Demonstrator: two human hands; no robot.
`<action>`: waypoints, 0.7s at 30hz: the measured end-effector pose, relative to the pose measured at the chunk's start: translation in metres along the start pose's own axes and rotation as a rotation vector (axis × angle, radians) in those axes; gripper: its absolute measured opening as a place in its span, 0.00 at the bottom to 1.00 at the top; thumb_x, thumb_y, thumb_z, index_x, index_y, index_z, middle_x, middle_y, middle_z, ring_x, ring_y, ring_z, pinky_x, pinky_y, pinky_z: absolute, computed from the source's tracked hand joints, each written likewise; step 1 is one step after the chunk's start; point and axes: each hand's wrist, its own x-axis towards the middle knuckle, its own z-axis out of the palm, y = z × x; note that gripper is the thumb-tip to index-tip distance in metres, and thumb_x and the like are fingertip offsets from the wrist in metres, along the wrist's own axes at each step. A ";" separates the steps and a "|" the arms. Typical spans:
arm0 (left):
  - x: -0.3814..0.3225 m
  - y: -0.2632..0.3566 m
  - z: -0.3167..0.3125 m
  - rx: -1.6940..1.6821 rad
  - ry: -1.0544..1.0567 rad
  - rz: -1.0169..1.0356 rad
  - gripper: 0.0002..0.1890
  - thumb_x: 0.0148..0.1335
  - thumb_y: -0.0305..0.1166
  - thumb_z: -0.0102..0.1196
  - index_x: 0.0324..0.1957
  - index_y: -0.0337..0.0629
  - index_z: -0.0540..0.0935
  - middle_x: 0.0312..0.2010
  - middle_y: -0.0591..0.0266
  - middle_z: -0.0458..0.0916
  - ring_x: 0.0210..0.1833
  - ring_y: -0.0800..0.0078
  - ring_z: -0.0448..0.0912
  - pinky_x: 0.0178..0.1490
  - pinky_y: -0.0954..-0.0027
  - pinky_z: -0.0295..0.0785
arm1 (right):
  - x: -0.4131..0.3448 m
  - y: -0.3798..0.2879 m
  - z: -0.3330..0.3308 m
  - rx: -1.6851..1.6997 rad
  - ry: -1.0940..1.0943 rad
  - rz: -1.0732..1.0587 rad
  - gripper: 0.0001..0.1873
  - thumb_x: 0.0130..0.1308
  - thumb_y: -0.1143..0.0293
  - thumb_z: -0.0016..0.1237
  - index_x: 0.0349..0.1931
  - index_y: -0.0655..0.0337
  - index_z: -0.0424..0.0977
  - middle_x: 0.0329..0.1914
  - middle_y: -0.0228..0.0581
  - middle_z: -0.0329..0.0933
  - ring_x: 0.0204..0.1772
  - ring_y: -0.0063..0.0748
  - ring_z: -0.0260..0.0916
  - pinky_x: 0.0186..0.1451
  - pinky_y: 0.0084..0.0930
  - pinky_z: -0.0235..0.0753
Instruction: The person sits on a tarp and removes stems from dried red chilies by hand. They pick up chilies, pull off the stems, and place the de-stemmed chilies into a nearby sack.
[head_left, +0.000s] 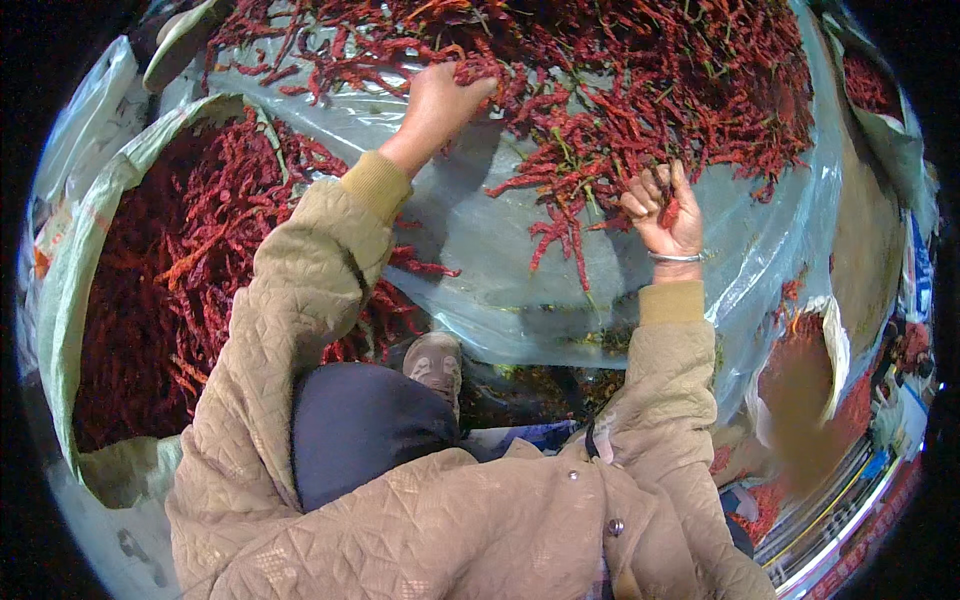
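My left hand (444, 96) reaches to the near edge of a heap of dried red chili peppers (600, 112). Several chilies lie between its thumb and fingers, and its fingertips are hidden. My right hand (665, 214), with a metal bangle at the wrist, is curled palm up around a dark red chili (670, 213) at the heap's front edge. Loose chilies with stems spread between the two hands on a clear plastic sheet (502, 247). Left of my left arm, a large open woven sack (64, 315) is full of dried chilies (225, 202).
A smaller open white sack (836, 360) stands at the right, with a blurred patch over it. Another sack holding chilies (870, 86) is at the upper right. My shoe (435, 367) is just before the sheet's near edge. A pale curved object (176, 45) lies upper left.
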 end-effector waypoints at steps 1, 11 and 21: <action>0.008 0.013 0.003 0.154 0.002 0.033 0.20 0.46 0.45 0.60 0.30 0.35 0.80 0.24 0.49 0.79 0.31 0.61 0.78 0.35 0.65 0.71 | -0.004 -0.001 0.001 0.054 -0.027 -0.012 0.16 0.63 0.57 0.41 0.22 0.57 0.65 0.17 0.30 0.57 0.22 0.23 0.53 0.26 0.20 0.54; -0.005 0.018 0.013 -0.177 -0.128 -0.082 0.15 0.46 0.38 0.59 0.33 0.39 0.80 0.24 0.59 0.80 0.28 0.72 0.78 0.35 0.70 0.71 | 0.010 -0.005 0.024 -0.403 0.097 -0.054 0.05 0.59 0.72 0.47 0.34 0.61 0.67 0.15 0.25 0.55 0.16 0.20 0.54 0.20 0.21 0.59; -0.045 0.049 -0.011 -0.138 -0.271 0.065 0.12 0.50 0.33 0.60 0.35 0.37 0.79 0.26 0.65 0.80 0.27 0.85 0.72 0.34 0.78 0.70 | 0.062 0.029 0.087 -0.907 0.088 -0.143 0.07 0.53 0.71 0.55 0.29 0.64 0.73 0.24 0.27 0.72 0.26 0.13 0.64 0.29 0.12 0.64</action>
